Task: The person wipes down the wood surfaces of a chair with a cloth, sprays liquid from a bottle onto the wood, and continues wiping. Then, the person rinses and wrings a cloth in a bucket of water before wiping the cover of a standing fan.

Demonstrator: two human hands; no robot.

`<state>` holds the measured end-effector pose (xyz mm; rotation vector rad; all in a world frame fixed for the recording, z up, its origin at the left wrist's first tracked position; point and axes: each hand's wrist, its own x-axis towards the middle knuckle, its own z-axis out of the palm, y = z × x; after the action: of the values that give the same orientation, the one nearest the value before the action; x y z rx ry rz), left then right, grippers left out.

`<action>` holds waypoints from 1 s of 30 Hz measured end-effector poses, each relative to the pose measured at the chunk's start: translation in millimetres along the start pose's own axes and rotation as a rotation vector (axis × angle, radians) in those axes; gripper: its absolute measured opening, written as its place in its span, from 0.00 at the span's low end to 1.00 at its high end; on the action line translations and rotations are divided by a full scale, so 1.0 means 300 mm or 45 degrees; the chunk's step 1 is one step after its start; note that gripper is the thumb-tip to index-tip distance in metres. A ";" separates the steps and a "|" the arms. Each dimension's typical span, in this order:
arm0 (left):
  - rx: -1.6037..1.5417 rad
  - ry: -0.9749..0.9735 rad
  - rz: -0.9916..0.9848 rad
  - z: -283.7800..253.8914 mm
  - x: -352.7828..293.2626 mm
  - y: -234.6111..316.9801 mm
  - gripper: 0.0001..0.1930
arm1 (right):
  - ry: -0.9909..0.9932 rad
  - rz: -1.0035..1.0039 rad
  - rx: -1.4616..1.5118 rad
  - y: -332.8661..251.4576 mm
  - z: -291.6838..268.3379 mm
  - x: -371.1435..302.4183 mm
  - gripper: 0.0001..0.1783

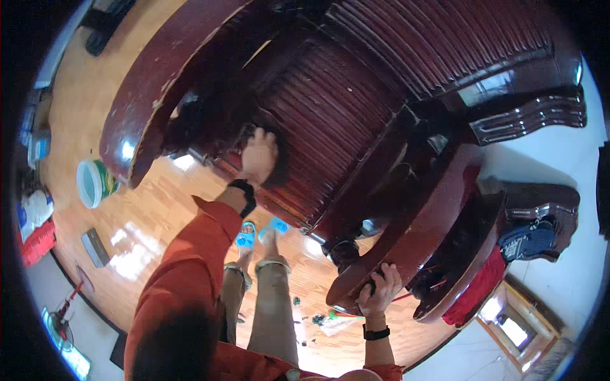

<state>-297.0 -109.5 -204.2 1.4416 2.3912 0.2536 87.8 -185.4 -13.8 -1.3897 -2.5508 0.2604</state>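
A dark red wooden chair (337,95) with a slatted seat and broad curved armrests fills the middle. My left hand (259,155), its fingers curled, presses down on the near left part of the seat. Something dark and crumpled shows beside those fingers, but I cannot make out what it is. My right hand (380,289) grips the front end of the right armrest (413,235), its fingers bent over the edge. A dark band circles each wrist.
A white and green bucket (95,184) stands on the wooden floor (152,222) at the left, near a grey box (95,247). Another dark wooden seat at the right carries a red cushion (476,292) and dark blue cloth (527,241). Small items lie scattered near my feet.
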 end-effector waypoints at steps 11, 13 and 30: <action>-0.291 -0.475 0.602 0.158 0.091 0.396 0.15 | -0.043 0.041 0.058 -0.028 -0.007 0.013 0.13; -0.547 -0.679 0.465 0.149 0.137 0.333 0.18 | -0.002 0.309 0.114 -0.084 0.014 0.059 0.08; 0.431 -0.469 1.534 -0.898 0.730 -0.170 0.16 | -0.428 0.163 0.093 -0.141 0.845 0.805 0.21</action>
<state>-533.6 65.2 -12.8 2.6343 1.0616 -0.1559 -144.1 -16.5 -219.0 -1.6007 -2.6781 0.6542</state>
